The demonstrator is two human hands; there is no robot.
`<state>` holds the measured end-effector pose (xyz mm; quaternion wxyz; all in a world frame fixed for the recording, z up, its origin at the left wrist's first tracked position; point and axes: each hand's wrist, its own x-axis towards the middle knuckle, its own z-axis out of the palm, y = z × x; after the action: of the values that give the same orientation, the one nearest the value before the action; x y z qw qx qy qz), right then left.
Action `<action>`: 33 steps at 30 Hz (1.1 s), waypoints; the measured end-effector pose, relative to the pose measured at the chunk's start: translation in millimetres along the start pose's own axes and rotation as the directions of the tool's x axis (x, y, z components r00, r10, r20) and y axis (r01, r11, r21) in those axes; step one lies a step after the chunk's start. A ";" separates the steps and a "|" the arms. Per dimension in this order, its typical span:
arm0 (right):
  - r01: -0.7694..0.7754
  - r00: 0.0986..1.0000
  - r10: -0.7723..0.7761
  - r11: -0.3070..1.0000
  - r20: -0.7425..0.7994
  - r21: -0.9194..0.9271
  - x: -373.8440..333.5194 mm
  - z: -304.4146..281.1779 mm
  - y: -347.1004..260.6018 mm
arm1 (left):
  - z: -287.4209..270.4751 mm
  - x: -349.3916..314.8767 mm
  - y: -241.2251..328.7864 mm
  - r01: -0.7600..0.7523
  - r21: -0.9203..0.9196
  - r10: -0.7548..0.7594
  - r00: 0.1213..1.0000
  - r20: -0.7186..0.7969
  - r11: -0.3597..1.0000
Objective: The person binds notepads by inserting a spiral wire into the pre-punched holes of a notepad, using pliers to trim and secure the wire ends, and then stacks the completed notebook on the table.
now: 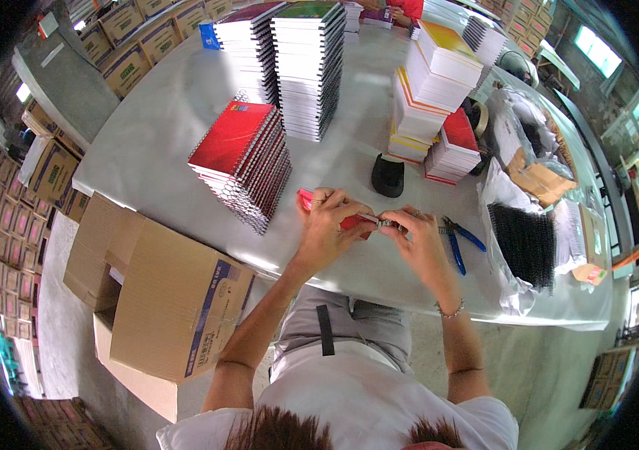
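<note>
Over the near edge of the table, my left hand (327, 229) is closed around a small red-covered notebook (306, 198), which is mostly hidden by the fingers. My right hand (420, 244) pinches a thin dark spiral coil (388, 223) at the notebook's right end. How far the coil runs into the pages cannot be made out. Pliers with blue handles (456, 246) lie just right of my right hand. Beyond both hands sits a black curved object (388, 176). A stack of red spiral notebooks (233, 142) stands to the left of my left hand.
Taller stacks of spiral notebooks (308, 82) stand behind the red ones. Unbound page blocks (420, 112) are piled at right, near black coils (522, 244) on plastic wrapping. An opened cardboard box (162, 300) is at the table's left front. A person in red (408, 9) is across the table.
</note>
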<state>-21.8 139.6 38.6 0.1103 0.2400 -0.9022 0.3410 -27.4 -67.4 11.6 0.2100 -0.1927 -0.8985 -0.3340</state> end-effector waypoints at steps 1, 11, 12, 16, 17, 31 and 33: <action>0.019 1.000 -0.019 1.000 -0.025 -0.012 -0.7 3.1 -0.3 | 0.0 0.1 -0.2 0.001 -0.002 -0.001 1.000 0.003 1.000; 0.064 0.992 -0.059 0.997 -0.109 0.045 -3.7 8.5 -2.6 | 1.7 -0.2 -3.0 0.008 -0.030 -0.008 1.000 0.000 1.000; 0.063 0.991 -0.056 0.997 -0.123 0.052 -4.3 9.5 -2.7 | 2.0 -0.3 -3.2 0.005 -0.035 -0.005 1.000 -0.002 0.999; -0.130 0.972 0.190 0.923 -0.135 0.361 -1.4 13.5 0.1 | 1.3 -0.2 -1.9 -0.002 -0.028 0.002 1.000 0.004 1.000; -0.097 0.982 0.140 0.949 -0.125 0.300 -1.3 14.3 1.5 | 1.0 -0.3 -1.1 0.001 -0.017 -0.001 1.000 0.001 1.000; 0.030 0.979 0.035 0.948 -0.200 0.316 -3.4 25.3 -4.5 | 0.5 -1.2 -4.5 0.000 -0.065 0.001 1.000 0.007 0.998; 0.030 0.984 0.020 0.962 -0.178 0.270 -4.4 25.4 -0.7 | 0.4 -1.4 -4.2 0.001 -0.051 0.000 1.000 0.017 0.999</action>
<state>-18.6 123.8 18.5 0.1579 0.2236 -0.8326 0.4815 -28.4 -70.4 8.5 0.1974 -0.2008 -0.8914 -0.3552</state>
